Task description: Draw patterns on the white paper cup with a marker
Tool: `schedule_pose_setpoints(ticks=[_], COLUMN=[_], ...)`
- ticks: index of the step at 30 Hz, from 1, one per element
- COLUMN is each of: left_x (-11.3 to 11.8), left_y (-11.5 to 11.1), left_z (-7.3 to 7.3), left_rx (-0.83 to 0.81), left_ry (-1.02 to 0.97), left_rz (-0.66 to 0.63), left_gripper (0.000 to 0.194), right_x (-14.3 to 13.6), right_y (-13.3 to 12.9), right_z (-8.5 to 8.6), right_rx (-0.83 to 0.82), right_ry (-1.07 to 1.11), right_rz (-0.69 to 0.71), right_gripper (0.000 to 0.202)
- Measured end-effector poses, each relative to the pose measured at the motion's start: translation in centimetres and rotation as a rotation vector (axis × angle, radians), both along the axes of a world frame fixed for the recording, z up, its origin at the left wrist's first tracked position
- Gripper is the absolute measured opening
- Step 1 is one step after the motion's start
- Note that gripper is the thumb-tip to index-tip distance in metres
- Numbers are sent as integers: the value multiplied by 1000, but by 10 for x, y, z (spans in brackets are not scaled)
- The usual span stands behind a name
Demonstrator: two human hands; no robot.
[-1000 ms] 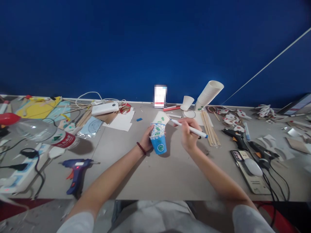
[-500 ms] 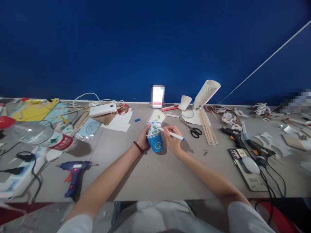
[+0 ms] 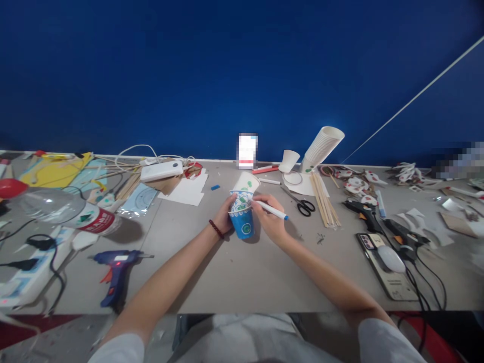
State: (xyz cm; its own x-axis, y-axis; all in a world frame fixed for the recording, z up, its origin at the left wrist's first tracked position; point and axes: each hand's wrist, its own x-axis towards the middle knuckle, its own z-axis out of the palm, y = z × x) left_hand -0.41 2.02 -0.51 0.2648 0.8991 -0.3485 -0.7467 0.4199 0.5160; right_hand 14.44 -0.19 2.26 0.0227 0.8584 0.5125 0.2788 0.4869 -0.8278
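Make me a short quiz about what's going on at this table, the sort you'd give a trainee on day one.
1. Multiple choice: what does the right hand hold?
A) scissors
B) a marker
C) a wooden stick

2. True or false: the blue glue gun lies to the left of the decorated paper cups.

3. Fill in the blank: the left hand holds those cups, and around its wrist is a dark red beaded ____.

Key:
1. B, the marker.
2. True.
3. Bracelet.
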Motion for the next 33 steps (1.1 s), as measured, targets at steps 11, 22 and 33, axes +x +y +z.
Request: schedule_pose_setpoints(ticks=[11,22,33], left_x=[2,2,2], left_y=[-3,0,-1], left_z=[4,1,3], left_rx=[29,7,-9], left_ry=[36,48,58], left_rz=[-45,-70,-63], left_gripper=[24,31,28], right_x=[5,2,1], right_y=[-4,-6,-7], right_z=[-8,-3,-4], right_rx=[15,63,79], right_ry=[-6,-57,-89], right_rz=[-21,-37,-54], right_gripper=[12,11,12])
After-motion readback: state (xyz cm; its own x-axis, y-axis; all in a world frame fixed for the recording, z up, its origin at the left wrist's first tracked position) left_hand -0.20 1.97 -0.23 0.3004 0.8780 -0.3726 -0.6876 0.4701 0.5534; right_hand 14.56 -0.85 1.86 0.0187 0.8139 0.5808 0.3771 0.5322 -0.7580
